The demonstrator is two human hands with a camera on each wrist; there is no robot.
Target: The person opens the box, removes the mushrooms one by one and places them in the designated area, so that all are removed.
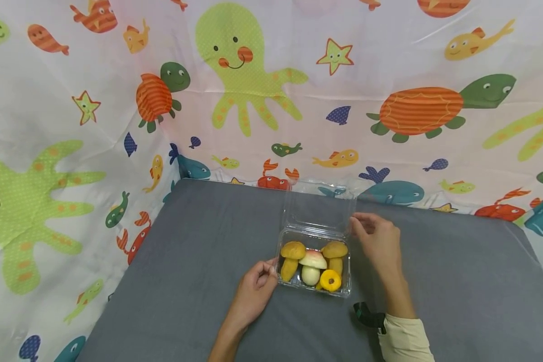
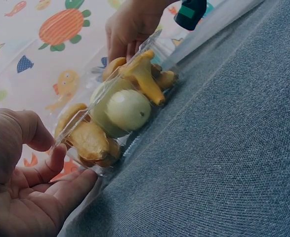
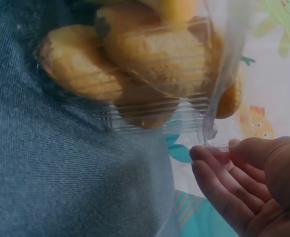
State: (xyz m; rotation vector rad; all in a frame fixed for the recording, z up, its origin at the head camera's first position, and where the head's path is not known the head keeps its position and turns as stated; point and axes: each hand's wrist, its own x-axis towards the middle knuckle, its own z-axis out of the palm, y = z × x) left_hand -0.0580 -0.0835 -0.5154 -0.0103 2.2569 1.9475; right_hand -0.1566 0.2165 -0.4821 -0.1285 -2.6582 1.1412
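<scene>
A clear plastic clamshell box (image 1: 298,287) lies on the cloth with its lid (image 1: 319,207) raised at the back. Several toy mushrooms are inside: a brown-yellow one (image 1: 292,250) at left, a pale one with a reddish cap (image 1: 312,260) in the middle, another brown-yellow one (image 1: 335,250) at right, and a bright yellow one (image 1: 331,280) in front. My left hand (image 1: 255,290) pinches the box's left rim between thumb and fingers. At the right, my right hand (image 1: 380,244) pinches the lid's edge near the hinge, as the thumb (image 3: 256,150) shows in the right wrist view.
A grey cloth (image 1: 199,251) covers the table. Behind it and at the left hangs a white curtain (image 1: 307,100) printed with sea animals, close to the raised lid. A black strap device (image 1: 366,315) sits at my right wrist beside the light sleeve (image 1: 404,339).
</scene>
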